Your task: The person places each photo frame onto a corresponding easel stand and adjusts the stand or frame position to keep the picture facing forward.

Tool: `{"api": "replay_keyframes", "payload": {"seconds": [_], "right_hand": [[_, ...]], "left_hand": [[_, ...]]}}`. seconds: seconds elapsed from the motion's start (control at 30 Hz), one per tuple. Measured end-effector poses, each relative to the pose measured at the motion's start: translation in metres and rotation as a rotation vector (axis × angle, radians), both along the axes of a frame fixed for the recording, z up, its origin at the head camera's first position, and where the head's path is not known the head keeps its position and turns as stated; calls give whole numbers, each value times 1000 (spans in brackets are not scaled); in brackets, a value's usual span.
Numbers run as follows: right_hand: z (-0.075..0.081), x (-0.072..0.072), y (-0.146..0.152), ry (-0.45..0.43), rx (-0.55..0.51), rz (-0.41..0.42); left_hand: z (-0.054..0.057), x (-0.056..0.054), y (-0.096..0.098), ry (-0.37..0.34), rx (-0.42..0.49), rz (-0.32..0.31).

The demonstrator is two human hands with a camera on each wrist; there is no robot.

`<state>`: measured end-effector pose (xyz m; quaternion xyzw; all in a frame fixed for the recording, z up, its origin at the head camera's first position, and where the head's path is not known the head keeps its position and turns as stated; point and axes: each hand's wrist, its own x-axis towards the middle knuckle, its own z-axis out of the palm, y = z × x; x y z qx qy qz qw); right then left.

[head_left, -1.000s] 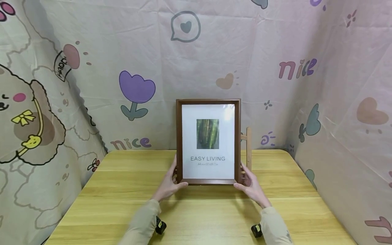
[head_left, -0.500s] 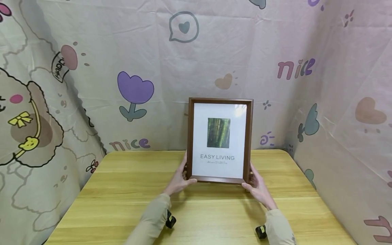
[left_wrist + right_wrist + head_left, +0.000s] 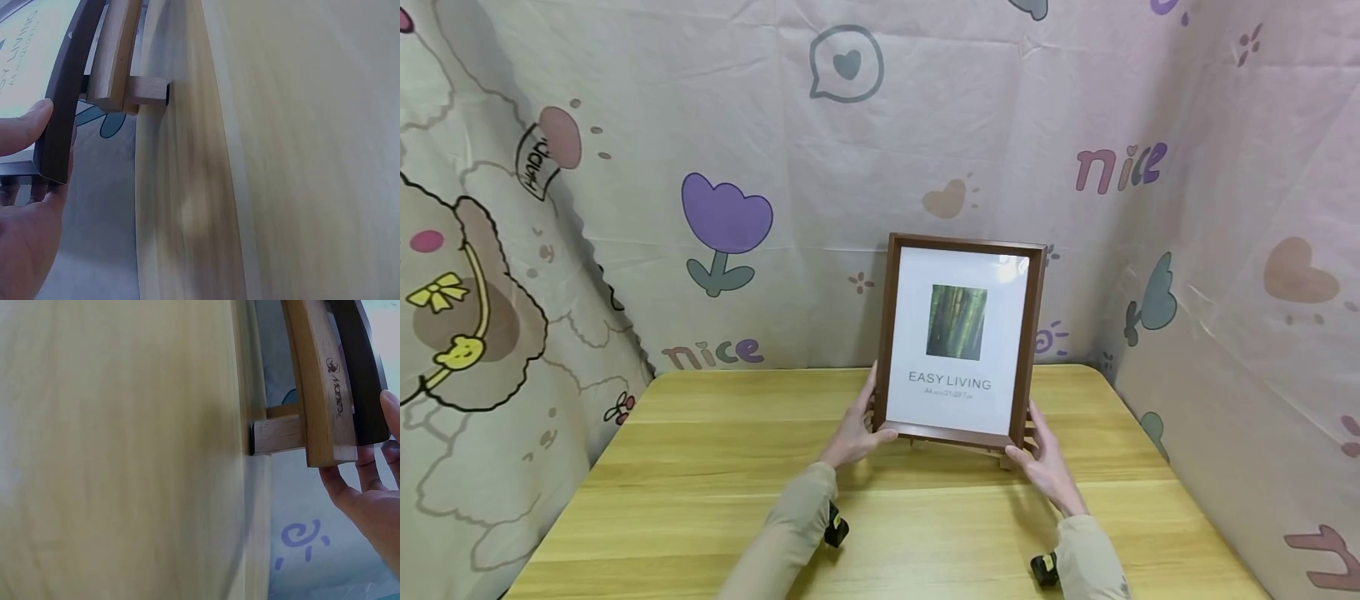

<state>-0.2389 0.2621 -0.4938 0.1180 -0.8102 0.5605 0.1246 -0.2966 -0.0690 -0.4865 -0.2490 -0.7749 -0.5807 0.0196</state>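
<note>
Both hands hold a brown picture frame (image 3: 957, 342) upright, leaning slightly clockwise; its white sheet carries a green bamboo picture and the words EASY LIVING. My left hand (image 3: 855, 427) grips the lower left corner, thumb in front and fingers behind. At the lower right corner, my right hand (image 3: 1047, 468) grips likewise. Behind the frame stands a small wooden easel, mostly hidden in the head view. Its ledge (image 3: 322, 381) shows in the right wrist view, close beside the frame's dark lower edge, with fingertips touching the ledge's end. In the left wrist view the easel ledge (image 3: 112, 59) also lies right alongside the frame.
The wooden table (image 3: 715, 467) extends around the hands, its far edge against a patterned cloth backdrop (image 3: 820, 167). More cloth hangs at both sides. Black wrist cameras sit on the left sleeve (image 3: 797, 508) and the right sleeve (image 3: 1090, 550).
Both hands have carried the picture frame to the right, and it has tipped slightly clockwise. The easel post seen at its right earlier is now hidden behind it.
</note>
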Motion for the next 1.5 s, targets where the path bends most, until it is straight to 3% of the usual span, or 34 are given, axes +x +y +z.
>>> {"api": "replay_keyframes", "payload": {"seconds": [0.23,0.5,0.8,0.93,1.07,1.3,1.5], "right_hand": [[-1,0,5,-30,-24,-30],[-3,1,9,-87,-6,-81],[-6,0,11,-65,59,-124],[-4,-1,11,-114,61,-119],[-4,-1,9,-158,79,-139],[-3,-2,6,-176,76,-170],[-4,-2,5,-133,81,-171]], "left_hand": [[0,-4,10,-17,17,10],[-5,-6,21,-37,1,31],[-9,-10,28,-31,26,32],[-9,-9,30,-41,64,49],[-16,-14,28,-79,74,63],[-21,-13,28,-125,35,51],[-27,-15,27,-57,20,41]]}}
